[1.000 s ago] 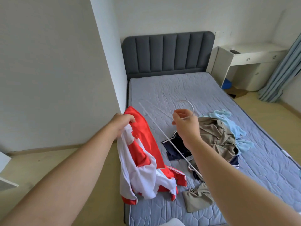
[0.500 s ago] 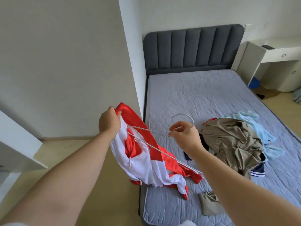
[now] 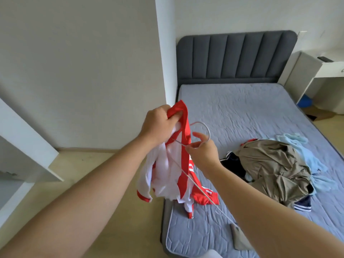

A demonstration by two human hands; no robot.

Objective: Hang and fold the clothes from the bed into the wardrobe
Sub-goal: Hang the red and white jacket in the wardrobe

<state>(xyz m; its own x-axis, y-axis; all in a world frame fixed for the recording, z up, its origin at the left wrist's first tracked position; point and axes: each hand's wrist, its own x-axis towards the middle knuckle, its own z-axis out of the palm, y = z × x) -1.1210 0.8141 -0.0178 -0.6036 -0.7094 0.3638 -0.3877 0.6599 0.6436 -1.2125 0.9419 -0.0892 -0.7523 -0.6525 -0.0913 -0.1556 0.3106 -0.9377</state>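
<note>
Head view: left hand (image 3: 158,125) grips red-and-white jacket (image 3: 167,170) at its collar, held above the bed's (image 3: 242,112) foot edge. Right hand (image 3: 202,153) pinches wire hanger (image 3: 200,180) below its hook, beside the jacket. Khaki garment pile (image 3: 270,168) lies on the mattress.

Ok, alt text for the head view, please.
The left hand grips a red-and-white jacket at its top while the right hand pinches a thin hanger across it. A heap of clothes lies on the grey bed behind.

Left hand (image 3: 158,125) and right hand (image 3: 203,154) are bare.
</note>
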